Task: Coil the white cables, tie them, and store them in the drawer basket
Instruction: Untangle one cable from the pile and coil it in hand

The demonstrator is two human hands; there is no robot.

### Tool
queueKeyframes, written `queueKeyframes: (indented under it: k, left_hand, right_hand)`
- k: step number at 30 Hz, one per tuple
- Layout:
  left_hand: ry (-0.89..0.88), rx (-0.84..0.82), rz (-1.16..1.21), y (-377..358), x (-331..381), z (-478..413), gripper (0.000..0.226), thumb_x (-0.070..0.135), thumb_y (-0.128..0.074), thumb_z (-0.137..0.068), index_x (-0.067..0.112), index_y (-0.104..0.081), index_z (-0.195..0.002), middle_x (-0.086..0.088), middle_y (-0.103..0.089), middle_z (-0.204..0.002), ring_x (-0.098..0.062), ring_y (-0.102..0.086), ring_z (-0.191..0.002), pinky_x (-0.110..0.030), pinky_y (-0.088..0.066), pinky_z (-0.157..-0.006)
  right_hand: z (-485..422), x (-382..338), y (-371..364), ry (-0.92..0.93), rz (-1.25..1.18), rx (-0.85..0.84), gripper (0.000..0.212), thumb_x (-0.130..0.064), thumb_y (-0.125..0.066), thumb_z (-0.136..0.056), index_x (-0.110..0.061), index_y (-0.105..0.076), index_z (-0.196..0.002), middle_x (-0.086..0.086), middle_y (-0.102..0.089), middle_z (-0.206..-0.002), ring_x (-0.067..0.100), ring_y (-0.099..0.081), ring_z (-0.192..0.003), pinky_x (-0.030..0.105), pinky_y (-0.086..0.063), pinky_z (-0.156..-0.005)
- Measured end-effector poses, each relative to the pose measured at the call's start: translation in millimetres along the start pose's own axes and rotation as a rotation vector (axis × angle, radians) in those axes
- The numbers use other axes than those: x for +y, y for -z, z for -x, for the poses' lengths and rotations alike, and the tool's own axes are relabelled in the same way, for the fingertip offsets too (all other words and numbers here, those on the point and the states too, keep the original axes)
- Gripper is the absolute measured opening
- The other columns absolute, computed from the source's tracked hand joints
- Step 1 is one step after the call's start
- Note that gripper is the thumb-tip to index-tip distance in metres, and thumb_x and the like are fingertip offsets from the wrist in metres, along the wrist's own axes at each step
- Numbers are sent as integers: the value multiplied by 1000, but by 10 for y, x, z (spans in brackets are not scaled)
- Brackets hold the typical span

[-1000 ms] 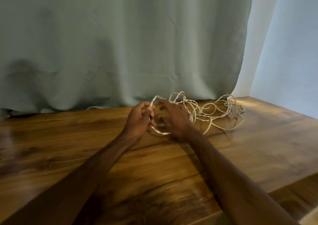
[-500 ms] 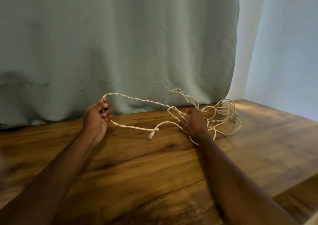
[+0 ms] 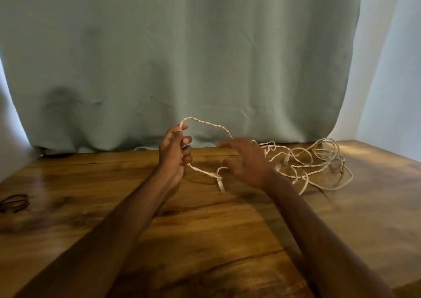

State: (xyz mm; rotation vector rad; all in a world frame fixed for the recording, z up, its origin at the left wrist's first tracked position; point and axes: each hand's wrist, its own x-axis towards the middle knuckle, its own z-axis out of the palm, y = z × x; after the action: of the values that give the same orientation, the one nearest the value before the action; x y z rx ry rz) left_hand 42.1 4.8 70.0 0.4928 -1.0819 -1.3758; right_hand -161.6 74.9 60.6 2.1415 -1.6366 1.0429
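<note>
Head view: grips loop of white cable [image 3: 220,184] in curled left hand [image 3: 174,154], above far middle of wooden table [image 3: 205,240]. Spreads right hand [image 3: 247,161] open, blurred, over cable strands; contact unclear. Rest of cable in loose tangle on table's far right. Dark cord [image 3: 13,203] at table's left edge. Green curtain [image 3: 182,58] behind table.

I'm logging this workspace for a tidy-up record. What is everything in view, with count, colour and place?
white cable: one tangle, white, far right of table
dark cord: one, dark, table's left edge
table: one, brown wood, foreground
curtain: one, grey-green, behind table
wall: one, pale, far right
left hand: one, raised, gripping a cable strand
right hand: one, open, blurred, beside the tangle
</note>
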Motion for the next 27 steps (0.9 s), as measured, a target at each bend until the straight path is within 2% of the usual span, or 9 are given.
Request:
queueKeyframes:
  k: [2, 3, 5, 8, 12, 18, 23, 25, 27]
  left_hand:
    - [88, -5, 154, -25, 48, -15, 21, 20, -42, -110, 17, -61, -116, 9, -43, -58, -2, -28, -40, -15, -23, -34]
    - [136, -10, 232, -28, 87, -26, 21, 18, -40, -110, 17, -61, -111, 10, -41, -54, -1, -27, -38, -15, -21, -33]
    - [220, -38, 378, -18, 156, -56, 25, 16, -37, -110, 18, -60, -102, 10, -38, -48, -3, -27, -34, -14, -18, -30]
    - [281, -79, 508, 21, 235, -108, 30, 12, -33, -110, 14, -60, -97, 9, -37, -45, -6, -28, -30, -19, -21, -26]
    - [301, -67, 594, 124, 322, -159, 34, 8, -29, -110, 10, -59, -94, 9, -38, -45, -7, -30, -29, -24, -29, -29]
    - [276, 8, 586, 487, 438, -311, 34, 8, -28, -111, 10, -55, -90, 8, -38, -42, -9, -30, -27, -26, -38, -35]
    - [269, 15, 322, 472, 297, -236, 33, 7, -30, -109, 17, -58, -94, 10, -37, -44, -6, -27, -30, -19, -21, -26]
    - [279, -34, 251, 401, 232, -205, 28, 12, -34, -110, 18, -58, -96, 11, -38, -47, -4, -27, -32, -14, -17, -27]
    - [276, -134, 145, 355, 225, -171, 23, 15, -37, -109, 18, -57, -98, 11, -38, -52, -2, -27, -36, -14, -19, -29]
  right_hand:
    - [23, 12, -207, 29, 56, -295, 22, -29, -57, -82, -32, -68, -100, -10, -69, -112, 15, -62, -105, 38, -53, -91]
    - [46, 78, -272, 31, 61, -369, 22, -22, -54, -81, -28, -70, -95, -6, -72, -107, 18, -65, -100, 39, -55, -86]
    - [83, 198, -292, -25, 13, -432, 31, -6, -54, -86, -20, -75, -104, -2, -73, -103, 20, -67, -97, 32, -51, -82]
    - [121, 422, -303, -107, 0, -364, 39, 0, -56, -90, -22, -77, -114, -2, -76, -104, 15, -67, -92, 26, -47, -77]
    - [75, 536, -387, -286, 117, -239, 25, -15, -62, -92, -30, -80, -101, -4, -78, -100, 20, -70, -90, 37, -58, -80]
    - [138, 709, -319, -553, 385, -78, 18, -36, -66, -92, -22, -74, -100, 6, -73, -107, 31, -70, -100, 35, -51, -77]
    - [90, 744, -314, -429, 231, -163, 17, -27, -68, -85, -21, -78, -98, 8, -76, -97, 32, -72, -95, 30, -53, -77]
    - [36, 643, -301, -339, 141, -52, 27, -18, -66, -84, -20, -76, -109, 9, -76, -102, 31, -72, -96, 38, -57, -84]
    - [-15, 511, -316, -211, 8, 173, 38, -12, -68, -88, -15, -68, -125, 11, -71, -117, 29, -67, -108, 43, -54, -93]
